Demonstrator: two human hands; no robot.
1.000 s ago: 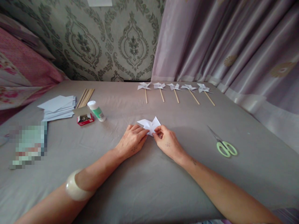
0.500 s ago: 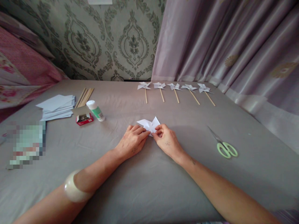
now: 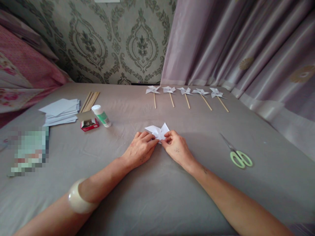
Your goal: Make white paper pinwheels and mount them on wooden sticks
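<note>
A white paper pinwheel (image 3: 160,131) with folded points lies on the grey cloth in front of me, partly covered by my fingers. My left hand (image 3: 142,146) is closed on its left side, fingertips pressing near the middle. From the right, my right hand (image 3: 176,146) pinches its right side between thumb and fingers. The two thumbs almost meet at the lower edge of the paper. What lies under the fingertips is hidden. A pale bangle (image 3: 80,196) sits on my left forearm.
Several finished pinwheels on sticks (image 3: 185,91) lie in a row at the back. To the left are a paper stack (image 3: 60,113), wooden sticks (image 3: 90,101), a glue stick (image 3: 101,116) and a red box of small metal pieces (image 3: 89,125). Green-handled scissors (image 3: 238,156) lie to the right.
The view has shifted very slightly. Both hands keep the same hold on the paper pinwheel, and nothing else has visibly moved.
</note>
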